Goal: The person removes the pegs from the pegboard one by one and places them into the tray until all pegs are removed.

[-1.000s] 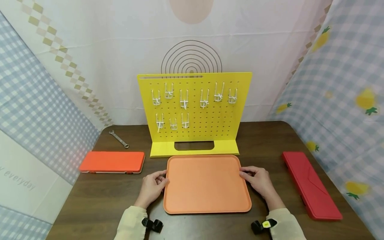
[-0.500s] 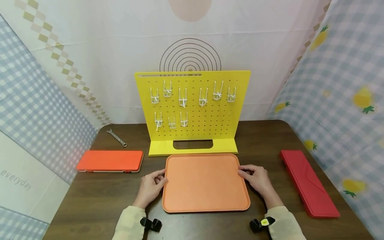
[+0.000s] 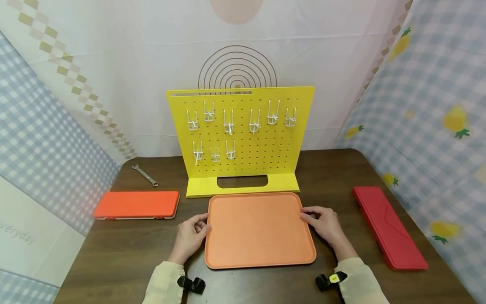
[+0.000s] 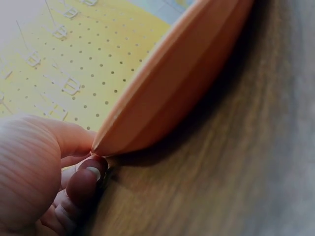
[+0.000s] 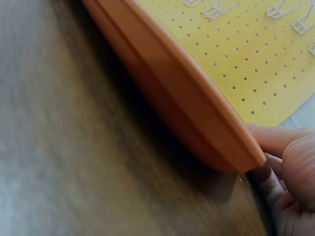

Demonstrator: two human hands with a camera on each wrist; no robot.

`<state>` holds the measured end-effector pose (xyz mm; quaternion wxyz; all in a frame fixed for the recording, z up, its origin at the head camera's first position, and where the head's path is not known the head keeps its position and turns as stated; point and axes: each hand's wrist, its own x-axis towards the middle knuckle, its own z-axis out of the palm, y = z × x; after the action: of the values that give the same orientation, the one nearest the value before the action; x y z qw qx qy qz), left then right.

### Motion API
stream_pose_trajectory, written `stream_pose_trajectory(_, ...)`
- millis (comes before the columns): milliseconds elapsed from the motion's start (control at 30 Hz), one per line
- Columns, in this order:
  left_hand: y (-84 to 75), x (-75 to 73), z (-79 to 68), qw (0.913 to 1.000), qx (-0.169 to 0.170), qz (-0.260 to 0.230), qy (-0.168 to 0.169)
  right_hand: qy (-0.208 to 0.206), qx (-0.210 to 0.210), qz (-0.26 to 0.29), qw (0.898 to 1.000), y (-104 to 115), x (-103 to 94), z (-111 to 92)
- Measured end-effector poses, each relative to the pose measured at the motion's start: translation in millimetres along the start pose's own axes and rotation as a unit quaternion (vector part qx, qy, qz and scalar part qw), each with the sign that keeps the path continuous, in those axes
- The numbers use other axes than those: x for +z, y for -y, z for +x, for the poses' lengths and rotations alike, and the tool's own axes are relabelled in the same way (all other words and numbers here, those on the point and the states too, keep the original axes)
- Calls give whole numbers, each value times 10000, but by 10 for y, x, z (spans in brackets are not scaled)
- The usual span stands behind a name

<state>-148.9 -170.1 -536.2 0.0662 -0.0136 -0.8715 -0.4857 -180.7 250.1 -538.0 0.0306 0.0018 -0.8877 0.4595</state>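
An orange tray was just in front of the yellow pegboard, pinched at its side rims by the left hand and right hand; it looked light and stiff, perhaps slippery, best held by those opposite rims; the fingers beneath were partly hidden, and I couldn't tell whether the tray's underside touched the surface.

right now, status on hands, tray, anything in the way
Left fingers and right fingers pinch opposite sides of tray. Tray bare. Yellow pegboard close behind; contact unclear.
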Motion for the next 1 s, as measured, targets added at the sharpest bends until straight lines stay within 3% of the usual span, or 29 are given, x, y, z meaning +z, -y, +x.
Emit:
stream_pose_trajectory(700, -14, -16, -26, 10000, -35, -60, 55, 122, 150, 42, 9998, 22, -3, -2)
stream_pose_trajectory(1000, -9, -12, -32, 10000, 47, 19, 37, 85, 482, 1301, 9903, 75, -41, 36)
